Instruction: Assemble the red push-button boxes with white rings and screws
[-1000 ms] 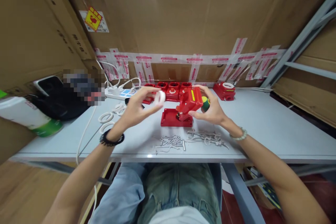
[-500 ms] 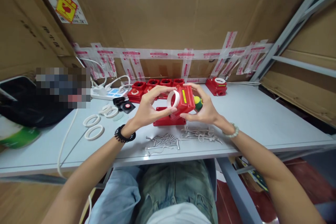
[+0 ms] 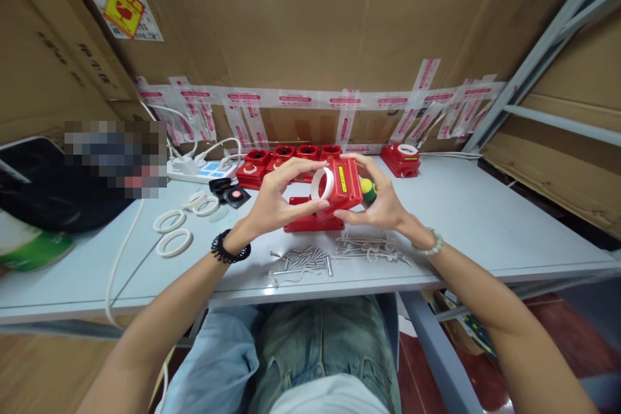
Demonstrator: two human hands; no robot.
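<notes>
My right hand [image 3: 383, 204] grips a red plastic box [image 3: 345, 184] with a yellow label and a green-and-yellow knob [image 3: 369, 191], held up above the table. My left hand [image 3: 276, 197] pinches a white ring [image 3: 321, 184] against the left end of that box, thumb below and fingers above. Directly under the box a flat red base plate [image 3: 310, 222] lies on the grey table [image 3: 485, 220].
Loose screws [image 3: 303, 262] and wire hooks [image 3: 371, 249] lie near the front edge. Spare white rings [image 3: 173, 242] lie at left. A row of red boxes [image 3: 291, 156], another red box [image 3: 402, 159] and a white power strip [image 3: 201, 171] stand by the cardboard back wall.
My left hand brought the white ring rightward onto the end of the red box, which my right hand turned and raised. The view also shifted down and left.
</notes>
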